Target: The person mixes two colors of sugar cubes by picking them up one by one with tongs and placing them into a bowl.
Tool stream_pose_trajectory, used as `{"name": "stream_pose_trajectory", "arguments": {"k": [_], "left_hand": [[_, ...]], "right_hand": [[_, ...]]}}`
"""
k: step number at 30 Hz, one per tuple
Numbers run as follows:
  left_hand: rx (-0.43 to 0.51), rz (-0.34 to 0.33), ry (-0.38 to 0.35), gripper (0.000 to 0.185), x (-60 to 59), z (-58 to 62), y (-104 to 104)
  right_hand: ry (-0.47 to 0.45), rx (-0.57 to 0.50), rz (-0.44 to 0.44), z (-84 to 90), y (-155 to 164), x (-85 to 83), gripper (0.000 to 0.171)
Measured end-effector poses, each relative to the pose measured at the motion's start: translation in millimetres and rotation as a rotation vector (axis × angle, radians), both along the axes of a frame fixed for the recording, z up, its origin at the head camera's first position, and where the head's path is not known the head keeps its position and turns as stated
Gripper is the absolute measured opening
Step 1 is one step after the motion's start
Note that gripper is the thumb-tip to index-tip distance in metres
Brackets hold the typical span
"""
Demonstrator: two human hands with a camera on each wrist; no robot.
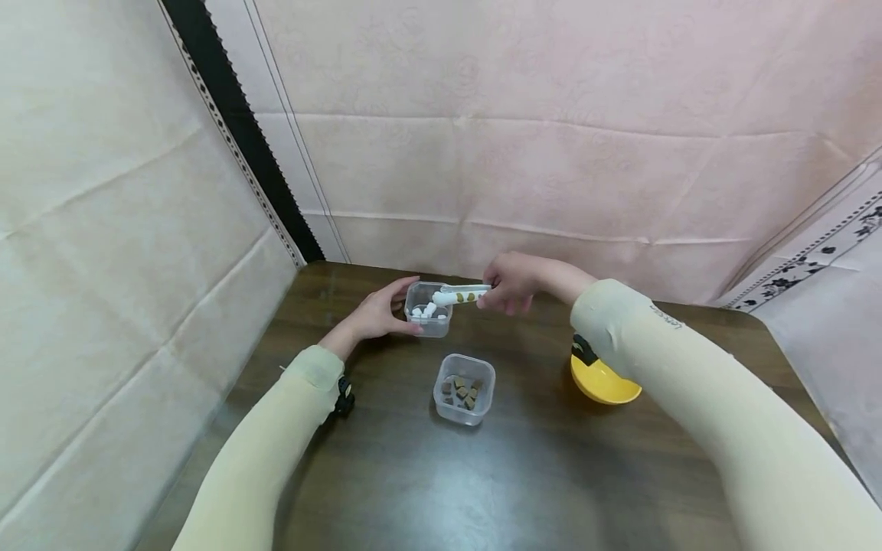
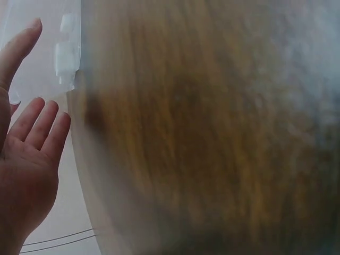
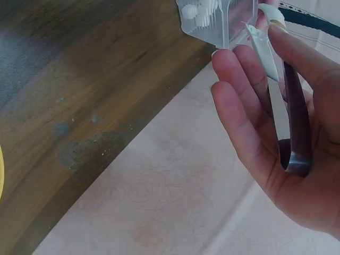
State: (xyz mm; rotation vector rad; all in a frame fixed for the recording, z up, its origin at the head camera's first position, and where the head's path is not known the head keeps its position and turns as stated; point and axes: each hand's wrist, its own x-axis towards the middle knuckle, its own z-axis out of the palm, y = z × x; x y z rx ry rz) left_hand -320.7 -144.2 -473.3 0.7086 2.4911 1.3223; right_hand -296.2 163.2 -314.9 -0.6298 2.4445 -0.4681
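My left hand [image 1: 394, 310] cups a small clear container [image 1: 429, 312] of white pieces at the far side of the table, thumb behind it and fingers in front. In the left wrist view that hand [image 2: 29, 154] lies beside the container's clear wall [image 2: 58, 53]. My right hand [image 1: 508, 286] grips white tongs with a brown pattern [image 1: 460, 295], whose tips reach over the container's rim. The right wrist view shows the fingers [image 3: 249, 101] curled round the tongs [image 3: 293, 106], just short of the container [image 3: 218, 18].
A second clear container [image 1: 465, 389] with brown pieces stands mid-table, nearer to me. A yellow bowl [image 1: 605, 383] sits to the right, partly under my right sleeve. The dark wooden table [image 1: 524, 474] is closed in by pale cloth walls behind and on the left.
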Motion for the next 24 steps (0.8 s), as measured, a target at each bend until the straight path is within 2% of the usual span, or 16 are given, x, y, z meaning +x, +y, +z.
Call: {"name": "stream_pose_trajectory", "arguments": {"k": [10, 24], "left_hand": [[0.051, -0.045, -0.015, 0.103, -2.8, 0.0, -3], [0.112, -0.054, -0.034, 0.093, -5.7, -3.2, 0]], "right_hand": [[0.002, 0.046, 0.006, -2.7, -3, -1.3, 0.026], [0.038, 0.105, 0.012, -8.0, -16, -8.2, 0.026]]}}
